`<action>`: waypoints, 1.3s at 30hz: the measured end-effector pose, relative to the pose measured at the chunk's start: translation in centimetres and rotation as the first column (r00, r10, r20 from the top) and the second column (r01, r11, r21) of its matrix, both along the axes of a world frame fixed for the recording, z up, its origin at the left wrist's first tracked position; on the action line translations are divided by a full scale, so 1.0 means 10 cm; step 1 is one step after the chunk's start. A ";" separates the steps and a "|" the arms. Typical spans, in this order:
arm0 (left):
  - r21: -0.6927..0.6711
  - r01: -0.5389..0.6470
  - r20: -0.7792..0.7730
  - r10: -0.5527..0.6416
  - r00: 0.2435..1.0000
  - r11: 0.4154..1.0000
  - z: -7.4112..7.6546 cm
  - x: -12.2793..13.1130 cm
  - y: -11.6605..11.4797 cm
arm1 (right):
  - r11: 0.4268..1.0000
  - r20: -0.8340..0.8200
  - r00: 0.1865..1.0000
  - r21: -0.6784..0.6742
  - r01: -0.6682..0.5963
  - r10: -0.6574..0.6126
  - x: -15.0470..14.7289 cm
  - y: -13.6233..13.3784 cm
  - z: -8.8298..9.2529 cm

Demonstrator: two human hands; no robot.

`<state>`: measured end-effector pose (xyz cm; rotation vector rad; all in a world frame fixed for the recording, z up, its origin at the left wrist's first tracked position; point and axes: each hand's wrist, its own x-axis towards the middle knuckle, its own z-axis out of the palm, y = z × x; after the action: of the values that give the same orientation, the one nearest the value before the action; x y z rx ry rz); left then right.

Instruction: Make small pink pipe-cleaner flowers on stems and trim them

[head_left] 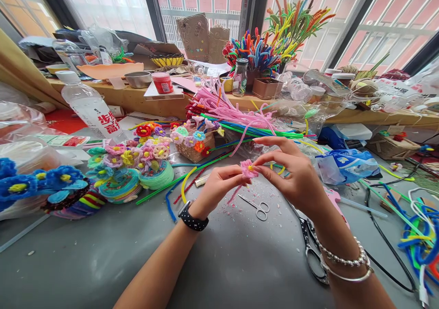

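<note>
Between my two hands, above the grey table, is a small pink pipe-cleaner flower (pixel 247 169) with a yellow centre. A pink stem end hangs below it. My left hand (pixel 226 181) pinches the flower's left edge between thumb and fingers. From the right, my right hand (pixel 286 167) grips its yellow middle with thumb and forefinger, the other fingers raised and curved. Small silver scissors (pixel 259 207) lie on the table just below the flower. Larger black-handled scissors (pixel 313 254) lie partly under my right forearm.
Finished pipe-cleaner flower pots (pixel 120 181) stand at the left, near a water bottle (pixel 89 107). A bundle of pink pipe cleaners (pixel 229 103) lies behind my hands. A blue plastic packet (pixel 350 165) and tangled pipe cleaners (pixel 416 235) with cables are at the right.
</note>
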<state>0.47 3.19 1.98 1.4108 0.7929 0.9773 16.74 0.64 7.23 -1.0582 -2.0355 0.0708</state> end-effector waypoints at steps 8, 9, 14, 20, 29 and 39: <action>0.063 0.007 -0.053 -0.004 0.999 0.998 0.04 0.00 -0.01 | 0.991 0.174 0.984 0.133 0.017 -0.041 -0.02 -0.05 0.03; 0.070 0.006 -0.061 -0.002 0.998 0.998 0.05 0.00 -0.01 | 0.989 0.188 0.981 0.144 0.016 -0.043 -0.02 -0.05 0.03; 0.099 0.022 -0.106 -0.012 0.994 0.995 0.05 0.00 -0.01 | 0.985 0.229 0.972 0.171 0.006 -0.046 -0.02 -0.05 0.03; 0.108 0.050 -0.114 -0.038 0.993 0.993 0.03 -0.01 -0.01 | 0.989 0.243 0.969 0.149 -0.003 -0.034 -0.02 -0.05 0.03; 0.112 0.080 -0.094 -0.069 0.993 0.991 0.04 -0.01 0.00 | 0.990 0.257 0.966 0.143 -0.009 -0.028 -0.01 -0.04 0.01; 0.044 -0.001 -0.021 0.002 1.000 0.999 0.05 -0.01 -0.01 | 0.975 0.007 0.988 0.167 0.149 -0.153 0.01 -0.06 0.03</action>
<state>0.41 3.11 2.50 1.4606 0.7926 0.9879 16.85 0.08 7.57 -1.1076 -1.9347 -0.1859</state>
